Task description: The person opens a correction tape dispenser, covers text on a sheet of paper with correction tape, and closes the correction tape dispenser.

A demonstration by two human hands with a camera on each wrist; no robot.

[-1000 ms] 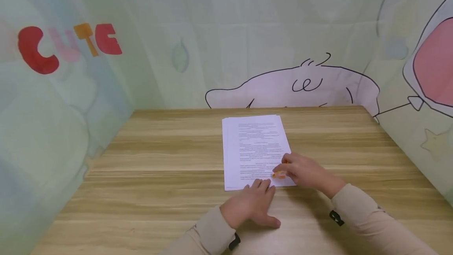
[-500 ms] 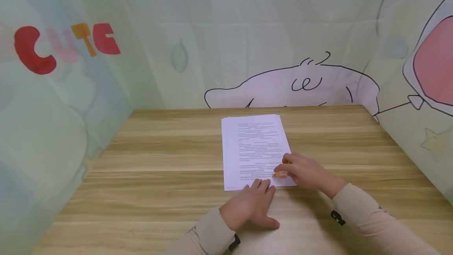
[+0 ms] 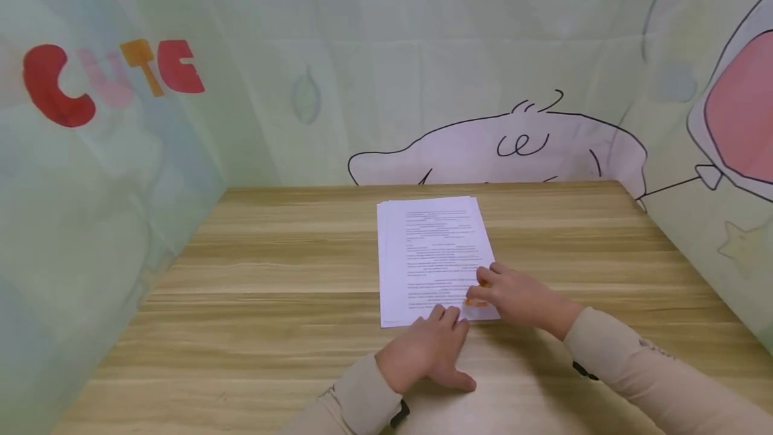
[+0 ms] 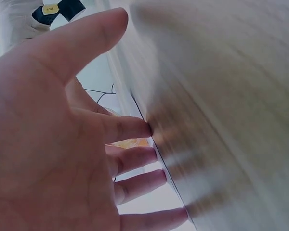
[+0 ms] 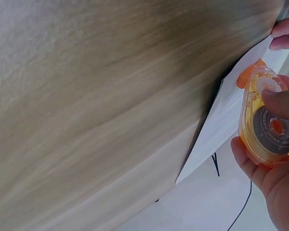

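Observation:
A stack of printed paper sheets (image 3: 435, 247) lies on the wooden table, edges slightly fanned at the left. My left hand (image 3: 425, 351) rests at the sheets' near edge, fingers spread and thumb out to the side; the left wrist view shows its fingertips (image 4: 154, 221) along that edge. Between thumb and fingers, my right hand (image 3: 525, 297) holds a clear orange-yellow correction tape (image 5: 267, 125) over the lower right corner of the top sheet. Its orange cap (image 5: 248, 74) is at the tip end, near the paper. In the head view the fingers hide most of the dispenser.
The wooden table (image 3: 272, 301) extends to both sides of the paper. Behind it and at the sides hang printed cloth walls (image 3: 302, 52) with cartoon drawings. Dark wrist straps (image 3: 400, 415) sit at the sleeve cuffs.
My right hand has shifted slightly left and its fingers have moved a little around the correction tape. My left hand stays in place at the paper's edge.

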